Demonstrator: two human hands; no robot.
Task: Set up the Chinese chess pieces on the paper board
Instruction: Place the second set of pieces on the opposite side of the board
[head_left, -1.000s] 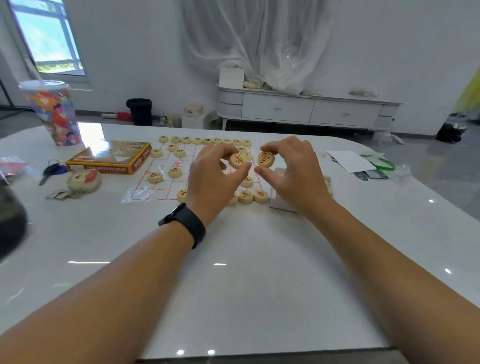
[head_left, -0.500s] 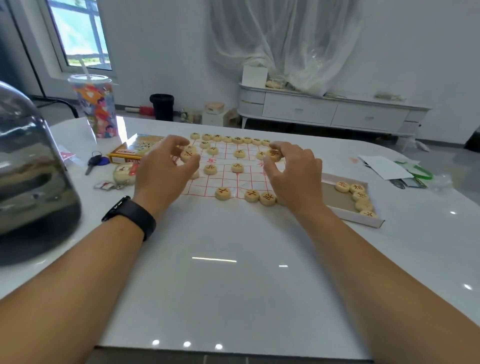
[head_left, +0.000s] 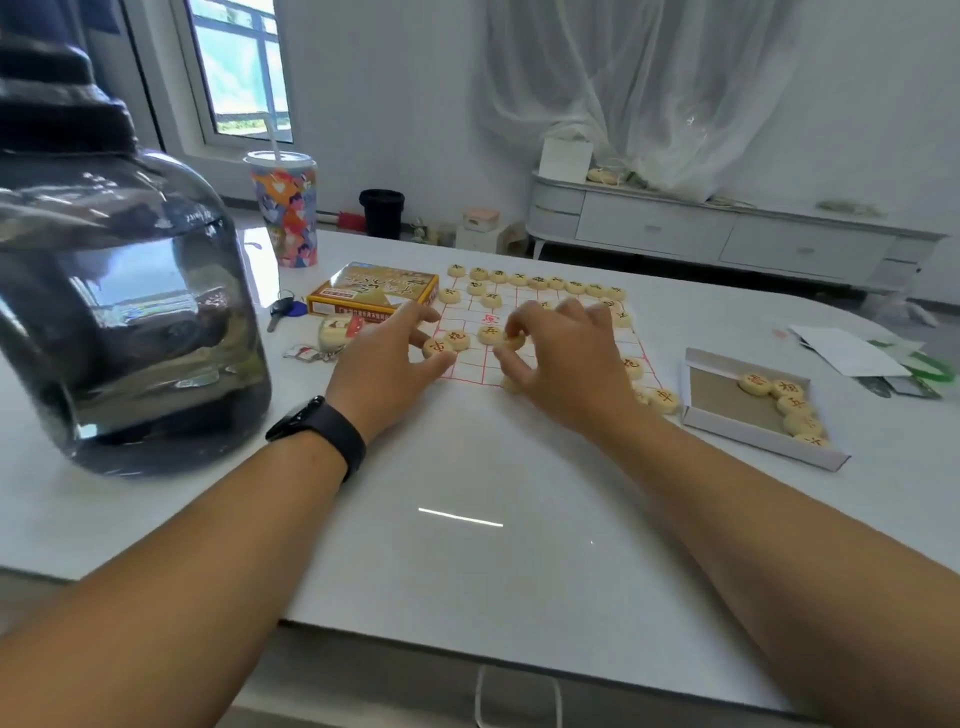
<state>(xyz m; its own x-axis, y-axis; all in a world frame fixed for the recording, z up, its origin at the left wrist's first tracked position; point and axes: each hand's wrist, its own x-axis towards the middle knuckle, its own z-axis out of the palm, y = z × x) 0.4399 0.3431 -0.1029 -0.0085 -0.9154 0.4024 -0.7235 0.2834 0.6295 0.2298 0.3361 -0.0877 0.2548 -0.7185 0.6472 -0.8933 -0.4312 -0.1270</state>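
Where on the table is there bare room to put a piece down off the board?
The white table is bare between the paper board and its near edge, under both forearms. Crowded: left, by jug, keys and yellow box; right, by the open tray.

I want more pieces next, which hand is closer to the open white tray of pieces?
Right. The right hand is over the board, beside the tray; the left hand is at the board's far side.
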